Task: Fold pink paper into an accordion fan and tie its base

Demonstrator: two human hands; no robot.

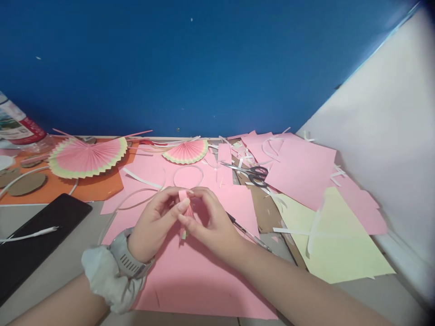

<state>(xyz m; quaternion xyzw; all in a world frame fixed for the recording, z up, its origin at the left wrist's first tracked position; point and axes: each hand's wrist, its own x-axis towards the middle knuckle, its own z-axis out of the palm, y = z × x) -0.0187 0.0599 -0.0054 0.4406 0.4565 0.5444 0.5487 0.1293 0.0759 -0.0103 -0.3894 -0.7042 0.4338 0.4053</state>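
Between both hands is a small folded piece of pink paper (pixel 182 195), with pleats showing near the fingertips and a bit of green at its lower end. My left hand (pixel 154 224) pinches it from the left with thumb and fingers. From the right, my right hand (pixel 212 217) closes thumb and fingertips on the same paper. Large pink sheets (pixel 200 280) lie under the hands. A pen (pixel 249 234) rests just beyond my right wrist. Two pleated pink fans with pale green edges, a large fan (pixel 88 156) and a smaller fan (pixel 186 151), lie farther back.
Black-handled scissors (pixel 253 171) lie among paper scraps. At the right are more pink sheets (pixel 299 167) and a pale green sheet (pixel 343 249). A black phone (pixel 44 242) with a white cable, cardboard discs (pixel 27 184) and a bottle (pixel 20 122) occupy the left. A blue wall (pixel 217 68) stands behind.
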